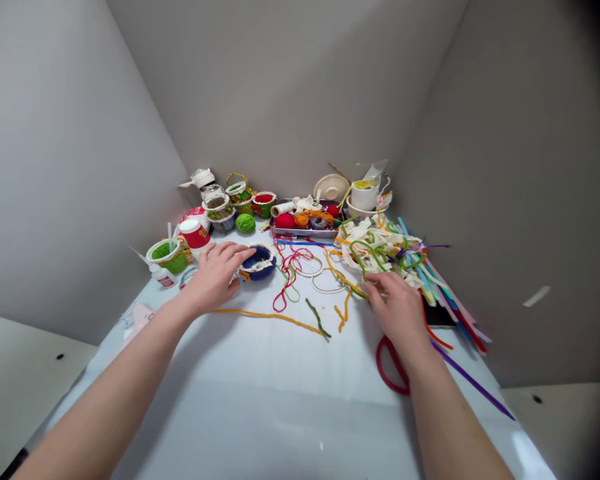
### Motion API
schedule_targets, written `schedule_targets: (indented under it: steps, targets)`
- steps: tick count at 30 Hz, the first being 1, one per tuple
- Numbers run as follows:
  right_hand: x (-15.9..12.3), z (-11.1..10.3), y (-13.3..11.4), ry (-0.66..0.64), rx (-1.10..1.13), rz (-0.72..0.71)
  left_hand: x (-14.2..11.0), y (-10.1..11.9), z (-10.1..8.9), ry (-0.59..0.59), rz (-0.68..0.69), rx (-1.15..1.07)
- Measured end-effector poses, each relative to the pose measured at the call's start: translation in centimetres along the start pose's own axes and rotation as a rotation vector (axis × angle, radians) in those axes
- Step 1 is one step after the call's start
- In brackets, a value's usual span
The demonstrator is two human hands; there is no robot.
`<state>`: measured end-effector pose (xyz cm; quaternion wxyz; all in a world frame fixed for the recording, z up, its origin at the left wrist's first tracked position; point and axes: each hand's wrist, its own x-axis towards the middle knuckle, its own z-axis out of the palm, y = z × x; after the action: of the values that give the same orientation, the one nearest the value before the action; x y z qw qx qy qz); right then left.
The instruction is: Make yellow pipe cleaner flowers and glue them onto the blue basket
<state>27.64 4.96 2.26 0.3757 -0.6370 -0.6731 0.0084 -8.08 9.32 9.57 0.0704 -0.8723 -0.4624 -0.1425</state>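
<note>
My left hand (215,275) lies palm down with its fingers stretched toward a small blue bowl (258,261) trimmed with white lace, the fingertips touching its rim. My right hand (397,308) rests at the near edge of a tangled heap of cream lace and green and purple cords (380,250). Its fingers are curled into the strands; what they pinch is hidden. A long orange yarn strand (270,316) lies on the white table (260,400) between both hands. A red loop, seemingly a scissors handle (389,370), pokes out under my right wrist.
Decorated cups (240,193) and a green-filled cup (167,255) stand at the back left beside a red-and-white cup (195,233) and a glue bottle (164,276). A tray of yarn balls (305,220) sits at the back. Coloured pipe cleaners (450,300) fan out on the right. Grey walls enclose the table.
</note>
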Motion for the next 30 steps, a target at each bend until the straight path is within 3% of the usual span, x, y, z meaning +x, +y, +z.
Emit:
schedule_targets:
  steps: [3, 8, 11, 17, 21, 25, 30]
  targets:
    - [0.2, -1.0, 0.7, 0.018, -0.059, 0.062, -1.8, 5.0, 0.3, 0.152, -0.107, -0.159]
    - [-0.6, -1.1, -1.0, -0.393, -0.246, 0.065, -5.3, 14.1, 3.7, 0.083, -0.070, -0.477]
    - [-1.3, -0.3, -2.9, -0.484, -0.367, 0.069, -6.4, 16.7, 5.4, 0.049, -0.016, -0.560]
    - [-1.8, 1.3, -4.5, -0.458, -0.506, 0.138, -6.6, 16.8, 6.2, 0.050, 0.022, -0.595]
    - [-1.6, 0.3, -4.5, -0.495, -0.443, 0.155, -6.8, 16.6, 6.3, 0.082, 0.049, -0.620]
    - [-1.5, -1.8, -4.6, -0.587, -0.114, 0.197, -7.3, 16.2, 6.6, 0.151, 0.035, -0.616]
    - [-1.4, -3.4, -5.2, -0.886, 0.455, 0.249, -7.6, 15.5, 7.1, 0.318, -0.055, -0.561]
